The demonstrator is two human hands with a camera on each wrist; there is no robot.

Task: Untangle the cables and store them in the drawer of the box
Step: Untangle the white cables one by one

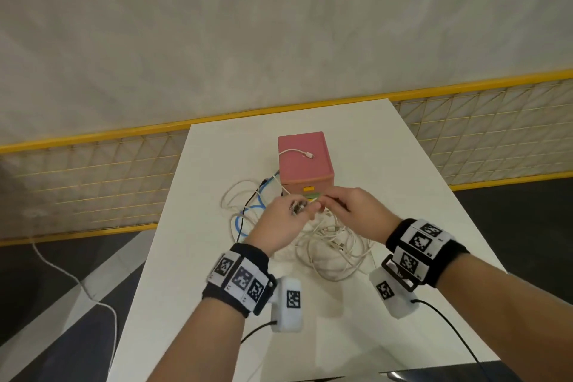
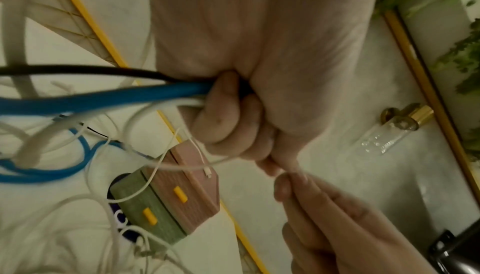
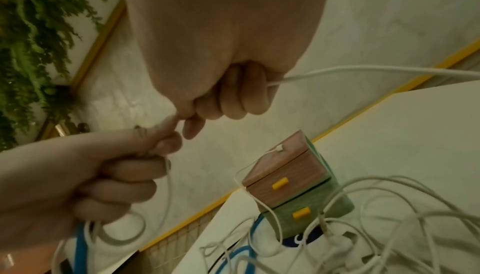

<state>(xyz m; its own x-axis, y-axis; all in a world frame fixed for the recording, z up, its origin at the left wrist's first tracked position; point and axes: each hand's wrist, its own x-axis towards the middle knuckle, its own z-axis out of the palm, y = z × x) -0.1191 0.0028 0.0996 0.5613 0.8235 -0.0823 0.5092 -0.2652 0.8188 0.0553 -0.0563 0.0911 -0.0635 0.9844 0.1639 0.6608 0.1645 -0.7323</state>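
Observation:
A pink and green box (image 1: 305,161) with two yellow-handled drawers (image 3: 279,183) stands mid-table, both drawers closed. One white cable end (image 1: 305,154) lies on its top. A tangle of white cables (image 1: 333,245), a blue cable (image 1: 240,223) and a black cable (image 1: 248,205) lies in front of the box. My left hand (image 1: 290,215) grips a bundle of blue, black and white cables (image 2: 168,93) above the tangle. My right hand (image 1: 350,206) pinches a white cable (image 3: 363,70) right beside the left hand's fingertips.
The white table (image 1: 403,180) has free surface to the right of the box and toward me. A yellow-framed mesh barrier (image 1: 93,170) runs behind the table. A loose white cord (image 1: 77,282) trails on the floor at left.

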